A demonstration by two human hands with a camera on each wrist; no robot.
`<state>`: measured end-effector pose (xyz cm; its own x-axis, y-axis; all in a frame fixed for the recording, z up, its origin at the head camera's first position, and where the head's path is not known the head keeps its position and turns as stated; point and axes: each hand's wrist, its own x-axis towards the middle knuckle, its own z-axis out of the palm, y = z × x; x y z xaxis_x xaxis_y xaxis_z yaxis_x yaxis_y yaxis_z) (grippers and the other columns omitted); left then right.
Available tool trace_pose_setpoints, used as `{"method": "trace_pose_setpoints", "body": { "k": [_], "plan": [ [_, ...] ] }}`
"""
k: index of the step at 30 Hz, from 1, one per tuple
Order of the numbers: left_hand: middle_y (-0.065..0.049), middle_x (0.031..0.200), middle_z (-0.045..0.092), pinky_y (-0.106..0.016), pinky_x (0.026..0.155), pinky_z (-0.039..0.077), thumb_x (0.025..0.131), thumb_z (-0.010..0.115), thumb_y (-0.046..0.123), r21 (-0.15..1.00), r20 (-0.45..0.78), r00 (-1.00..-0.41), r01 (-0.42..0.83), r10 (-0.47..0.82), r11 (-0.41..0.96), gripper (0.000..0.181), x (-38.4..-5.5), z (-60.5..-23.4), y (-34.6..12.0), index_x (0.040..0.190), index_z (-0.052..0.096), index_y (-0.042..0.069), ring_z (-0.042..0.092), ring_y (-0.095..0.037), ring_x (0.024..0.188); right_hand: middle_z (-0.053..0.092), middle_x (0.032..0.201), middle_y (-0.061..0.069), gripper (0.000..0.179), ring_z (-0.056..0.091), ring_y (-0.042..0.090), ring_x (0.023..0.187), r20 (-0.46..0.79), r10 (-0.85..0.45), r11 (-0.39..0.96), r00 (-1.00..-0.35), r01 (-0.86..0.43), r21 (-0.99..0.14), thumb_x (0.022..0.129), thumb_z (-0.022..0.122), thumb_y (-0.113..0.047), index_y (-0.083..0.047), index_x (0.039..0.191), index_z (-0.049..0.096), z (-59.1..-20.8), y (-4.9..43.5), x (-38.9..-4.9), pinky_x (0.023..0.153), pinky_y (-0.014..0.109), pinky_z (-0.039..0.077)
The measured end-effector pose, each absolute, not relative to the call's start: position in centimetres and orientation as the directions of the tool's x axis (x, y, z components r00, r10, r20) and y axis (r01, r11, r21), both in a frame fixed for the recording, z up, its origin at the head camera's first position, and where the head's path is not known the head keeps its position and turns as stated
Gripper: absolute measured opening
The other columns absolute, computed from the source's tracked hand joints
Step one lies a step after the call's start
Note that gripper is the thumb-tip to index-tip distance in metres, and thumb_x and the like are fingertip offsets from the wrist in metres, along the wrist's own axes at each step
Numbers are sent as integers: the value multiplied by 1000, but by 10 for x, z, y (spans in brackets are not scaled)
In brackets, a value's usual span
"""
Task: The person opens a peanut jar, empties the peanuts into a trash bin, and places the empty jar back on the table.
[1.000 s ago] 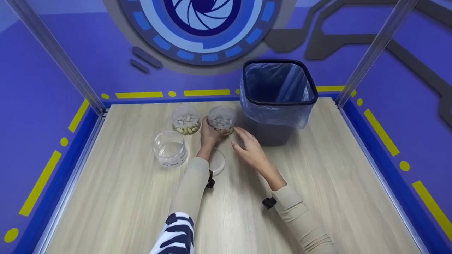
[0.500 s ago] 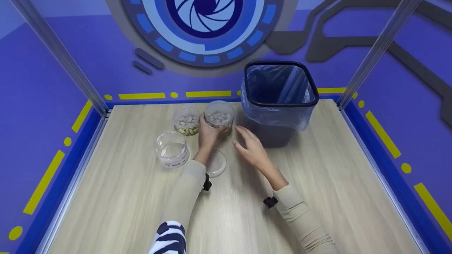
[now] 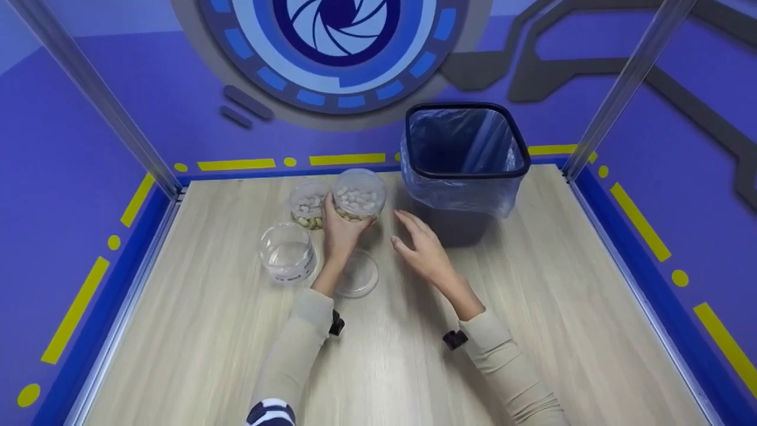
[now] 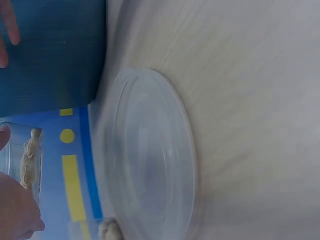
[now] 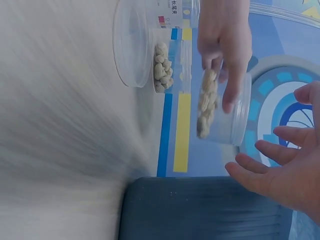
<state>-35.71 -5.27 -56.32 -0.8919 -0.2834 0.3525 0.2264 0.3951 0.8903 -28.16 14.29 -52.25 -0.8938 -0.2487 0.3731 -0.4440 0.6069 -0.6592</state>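
My left hand (image 3: 342,235) grips a round clear plastic jar (image 3: 359,192) of what look like peanuts in their shells. It has a frosted lid, and the right wrist view shows the jar (image 5: 222,112) raised off the table. A second jar (image 3: 307,204) of the same kind stands behind and left of the hand, partly covered by it. My right hand (image 3: 423,248) hovers to the right with fingers spread and nothing in them, apart from the jar. Beneath my left wrist a loose clear lid (image 4: 150,155) lies flat on the table.
An open clear jar (image 3: 288,269) with printing on its side stands at the left of the wooden table (image 3: 532,307). At the back right is a dark bin (image 3: 458,222) lined with a plastic bag. Blue-purple walls (image 3: 148,106) enclose the table's back and sides.
My left hand has lifted the gripped jar and carried it leftward, toward the second jar, covering part of that one. More of the loose lid shows now. My right hand has hardly moved.
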Motion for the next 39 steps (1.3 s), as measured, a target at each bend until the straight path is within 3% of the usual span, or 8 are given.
{"method": "trace_pose_setpoints", "body": {
  "k": [9,16,23,33,39],
  "plan": [
    [-17,154,40,-41,122,29,57,100,26,833,428,-890,320,-160,451,118,-327,-548,-65,153,35,4,37,-31,144,49,151,20,54,44,33,142,400,-209,591,-892,-441,-675,99,63,-19,-2,148,50,-520,153,-276,119,47,34],
    [-17,151,42,-44,121,30,55,100,19,777,498,-861,394,-98,490,116,-306,-539,-76,152,38,4,40,-33,142,47,154,17,56,42,32,144,416,-215,566,-884,-460,-684,99,62,-22,-3,150,48,-511,150,-267,118,49,34],
    [-22,147,44,-48,119,32,54,101,17,668,617,-787,517,-10,535,113,-288,-532,-82,148,41,-2,41,-36,140,43,156,18,61,38,35,145,409,-227,554,-884,-463,-692,99,62,-25,-4,153,44,-498,142,-261,119,52,31],
    [-18,149,43,-40,118,37,55,101,16,438,713,-675,641,191,630,114,-266,-533,-74,150,39,0,41,-32,138,20,166,20,99,18,41,151,253,-219,524,-942,-332,-784,90,73,-47,-11,164,17,-491,132,-257,119,63,24],
    [-19,151,43,-42,118,36,60,99,19,278,730,-618,657,291,700,109,-254,-529,-66,150,41,1,41,-34,140,17,165,22,112,21,38,151,220,-243,497,-945,-316,-808,84,79,-49,-12,164,11,-491,131,-258,119,57,29]
  ]
}}
